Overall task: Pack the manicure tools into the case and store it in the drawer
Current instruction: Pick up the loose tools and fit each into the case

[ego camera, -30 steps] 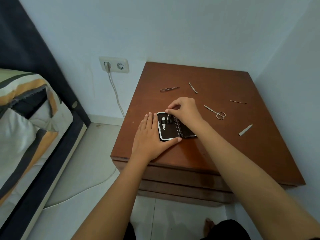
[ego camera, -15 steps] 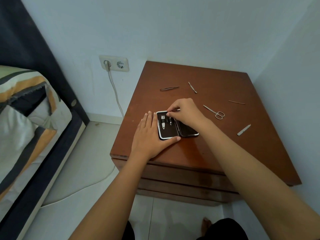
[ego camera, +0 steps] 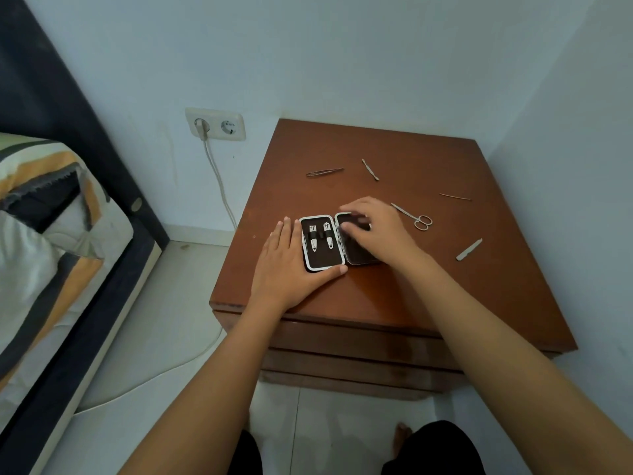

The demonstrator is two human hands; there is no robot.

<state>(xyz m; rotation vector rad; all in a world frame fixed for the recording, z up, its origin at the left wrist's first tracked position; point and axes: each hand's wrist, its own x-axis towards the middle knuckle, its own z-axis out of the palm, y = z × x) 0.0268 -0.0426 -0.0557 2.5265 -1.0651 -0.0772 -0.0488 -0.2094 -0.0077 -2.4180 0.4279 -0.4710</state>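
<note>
Small black hinged case with a white rim (ego camera: 322,242) lies open flat near the front-left of the brown wooden nightstand top (ego camera: 428,286). Left half already carries two short metal clippers (ego camera: 321,236) tucked under a black strap; right half mostly hidden under a hand.

Left hand (ego camera: 289,269) rests flat on the wood just beside the case, fingers together and extended, thumb stretched along the case's near edge and touching it. Judged purpose: pinning the case so it does not slide or flip while tools go in. It holds nothing.

Right hand (ego camera: 373,228) hovers over the right half of the case, palm down, fingers loosely curled and blurred; cannot tell whether anything is pinched, though none shows.

Five tools lie loose, well apart across the back and right of the top: dark slim tweezers (ego camera: 324,172), a thin double-ended metal pusher (ego camera: 370,169), a fine metal pick (ego camera: 455,196), small silver scissors (ego camera: 412,217) nearest the right hand, and a flat metal nail file (ego camera: 468,249).

Drawer fronts (ego camera: 359,341) below look closed. Judged: packing is early, scissors the handiest next pick.
</note>
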